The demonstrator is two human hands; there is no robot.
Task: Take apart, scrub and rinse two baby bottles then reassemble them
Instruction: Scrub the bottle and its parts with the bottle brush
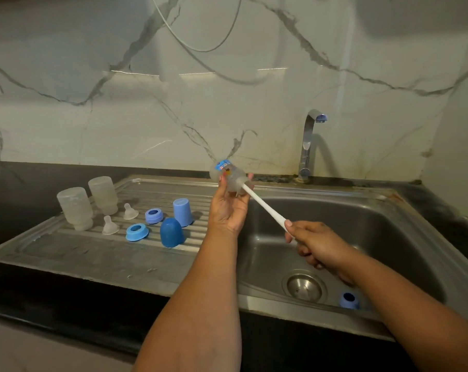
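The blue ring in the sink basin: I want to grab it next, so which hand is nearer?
Right. The right hand, gripping the brush handle, hangs over the basin above the blue ring. The left hand holds the bottle farther off, toward the drainboard.

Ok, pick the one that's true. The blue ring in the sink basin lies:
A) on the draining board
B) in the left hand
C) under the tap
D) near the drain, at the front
D: the blue ring lies on the basin floor, just right of the drain.
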